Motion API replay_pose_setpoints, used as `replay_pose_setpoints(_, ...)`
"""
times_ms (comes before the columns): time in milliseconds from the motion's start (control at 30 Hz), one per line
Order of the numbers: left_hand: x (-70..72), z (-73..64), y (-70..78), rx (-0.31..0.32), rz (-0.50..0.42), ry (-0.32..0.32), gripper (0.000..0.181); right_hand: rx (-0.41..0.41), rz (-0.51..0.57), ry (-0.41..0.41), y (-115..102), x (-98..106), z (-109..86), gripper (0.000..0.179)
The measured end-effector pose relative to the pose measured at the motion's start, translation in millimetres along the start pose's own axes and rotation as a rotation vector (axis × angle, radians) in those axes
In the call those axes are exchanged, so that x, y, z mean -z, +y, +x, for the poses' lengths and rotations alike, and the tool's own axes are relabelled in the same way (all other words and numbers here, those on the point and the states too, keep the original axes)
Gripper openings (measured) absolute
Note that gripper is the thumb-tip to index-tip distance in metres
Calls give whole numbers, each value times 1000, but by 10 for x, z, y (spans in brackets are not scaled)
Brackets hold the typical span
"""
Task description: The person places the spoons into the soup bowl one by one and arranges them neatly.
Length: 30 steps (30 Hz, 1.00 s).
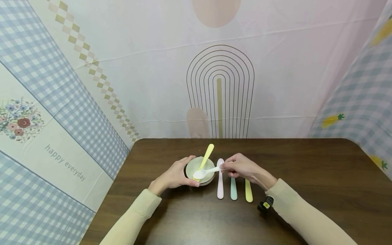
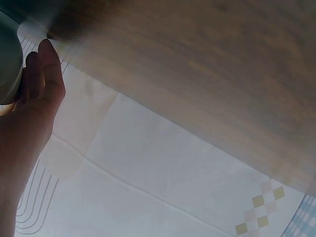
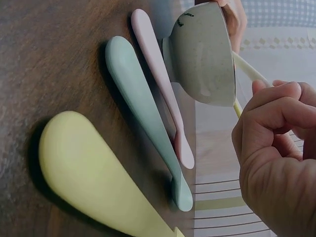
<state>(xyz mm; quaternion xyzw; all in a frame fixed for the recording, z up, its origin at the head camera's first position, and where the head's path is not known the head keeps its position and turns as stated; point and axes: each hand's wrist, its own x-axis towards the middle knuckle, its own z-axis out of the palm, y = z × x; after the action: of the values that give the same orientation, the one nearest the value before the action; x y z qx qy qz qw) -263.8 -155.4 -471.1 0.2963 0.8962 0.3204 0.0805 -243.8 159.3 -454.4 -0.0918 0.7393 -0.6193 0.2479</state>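
Note:
My left hand [image 1: 174, 175] grips the side of a small pale bowl [image 1: 191, 166], thumb at the near rim and fingers round the far side. A yellow spoon [image 1: 208, 153] leans inside it, handle sticking out at the back. With my right hand [image 1: 244, 168] I pinch a white spoon [image 1: 200, 174] by its handle, its head over the bowl's inside. Whether that head touches the bowl or the yellow spoon, I cannot tell. Right of the bowl lie a pink spoon [image 1: 220, 187], a mint green spoon [image 3: 140, 103] and another yellow spoon [image 3: 84, 163], partly under my right hand.
The dark wooden table [image 1: 196, 221] ends at a printed cloth backdrop [image 1: 153, 85]. Checked cloth [image 1: 55, 68] hangs along the left side, and more [image 1: 361, 92] on the right. A black device [image 1: 265, 205] is strapped at my right wrist.

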Motion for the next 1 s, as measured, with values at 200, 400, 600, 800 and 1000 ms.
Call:
replay_pose_setpoints(200, -2, 2, -11, 6, 3, -9, 113, -1, 15, -5, -5, -15, 47, 33)
replay_pose_setpoints(400, -6, 1, -24, 2, 16, -8, 114, -15, 4, -2, 0, -13, 92, 25)
replay_pose_setpoints(600, -9, 14, -35, 1, 19, -8, 114, -38, 6, 20, 0, -9, 148, 25)
replay_pose_setpoints(800, -5, 16, -36, 0, 10, -3, 113, -39, 6, 30, 5, 5, 176, 21)
replay_pose_setpoints(1000, -6, 5, -32, 2, 15, -4, 114, -36, -18, 43, 19, 3, 211, 22)
